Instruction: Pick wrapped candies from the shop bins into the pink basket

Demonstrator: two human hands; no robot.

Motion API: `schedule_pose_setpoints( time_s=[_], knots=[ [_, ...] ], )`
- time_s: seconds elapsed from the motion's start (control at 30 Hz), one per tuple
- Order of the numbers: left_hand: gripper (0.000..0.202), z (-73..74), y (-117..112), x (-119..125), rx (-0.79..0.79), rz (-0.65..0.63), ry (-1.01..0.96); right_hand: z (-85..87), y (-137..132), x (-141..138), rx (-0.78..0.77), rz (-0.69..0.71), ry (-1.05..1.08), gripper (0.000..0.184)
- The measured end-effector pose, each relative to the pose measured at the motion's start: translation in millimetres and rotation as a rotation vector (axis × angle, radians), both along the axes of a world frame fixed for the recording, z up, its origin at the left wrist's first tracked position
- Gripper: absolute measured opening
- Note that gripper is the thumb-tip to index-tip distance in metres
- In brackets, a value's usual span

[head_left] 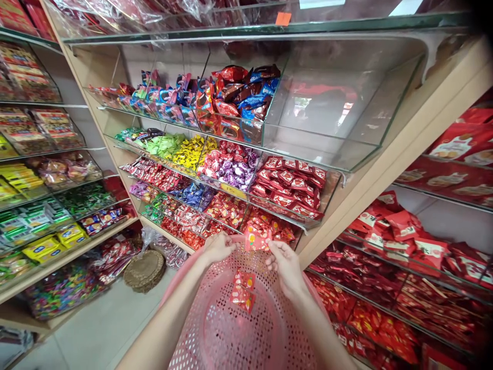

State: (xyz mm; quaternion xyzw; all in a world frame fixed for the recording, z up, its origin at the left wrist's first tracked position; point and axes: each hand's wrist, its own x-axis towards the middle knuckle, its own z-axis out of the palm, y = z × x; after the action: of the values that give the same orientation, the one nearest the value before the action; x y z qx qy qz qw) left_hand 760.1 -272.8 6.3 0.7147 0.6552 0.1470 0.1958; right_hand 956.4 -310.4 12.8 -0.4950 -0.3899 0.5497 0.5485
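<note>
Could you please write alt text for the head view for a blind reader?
A left hand holds the far rim of a pink perforated basket before glass shelves of wrapped sweets, while the right hand pinches a red packet above it; more red packets lie inside.

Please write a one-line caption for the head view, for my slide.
Left hand and right hand at the far rim of a pink basket holding red packets, before shelves of wrapped sweets.
</note>
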Motion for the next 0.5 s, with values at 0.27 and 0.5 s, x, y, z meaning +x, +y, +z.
schedule_pose_setpoints(
  time_s=[0.27, 0.5],
  knots=[
    [0.032, -5.1, 1, 0, -0.035, -0.069, -0.019, -77.1, -6, -11, -0.315, 0.229, -0.027, 0.030],
    [0.035, -5.1, 0, 2, -0.062, -0.054, 0.002, -84.4, 0, 11, 0.239, 0.373, -0.575, 0.024]
  ],
)
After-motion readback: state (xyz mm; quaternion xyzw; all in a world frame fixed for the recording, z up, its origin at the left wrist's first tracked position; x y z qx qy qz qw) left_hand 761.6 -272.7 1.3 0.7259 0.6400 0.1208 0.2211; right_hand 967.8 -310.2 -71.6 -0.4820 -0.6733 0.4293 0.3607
